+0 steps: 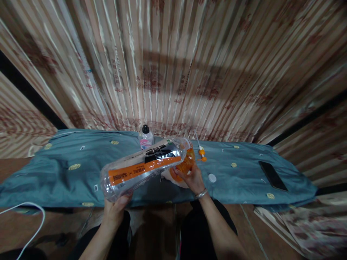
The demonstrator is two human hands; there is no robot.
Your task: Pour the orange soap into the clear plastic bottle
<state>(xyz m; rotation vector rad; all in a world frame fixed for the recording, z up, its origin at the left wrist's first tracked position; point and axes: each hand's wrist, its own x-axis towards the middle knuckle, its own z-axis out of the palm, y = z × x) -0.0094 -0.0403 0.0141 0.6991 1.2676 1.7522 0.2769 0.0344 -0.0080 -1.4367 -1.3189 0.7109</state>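
My left hand [117,206] grips the base of a large clear plastic bottle [141,168] with an orange and black label, tipped on its side with its neck toward the right. My right hand [191,177], a bracelet on its wrist, holds an orange translucent container [187,164] right at the big bottle's mouth. Both are held over a blue-grey patterned cloth [67,169] spread on a low surface. Whether liquid is flowing I cannot tell.
A small clear bottle with a black cap [145,137] stands behind the big one. An orange pump nozzle [201,153] and a white cap [212,177] lie on the cloth to the right, a black phone [272,175] farther right. A white cable [32,224] runs lower left. A striped curtain hangs behind.
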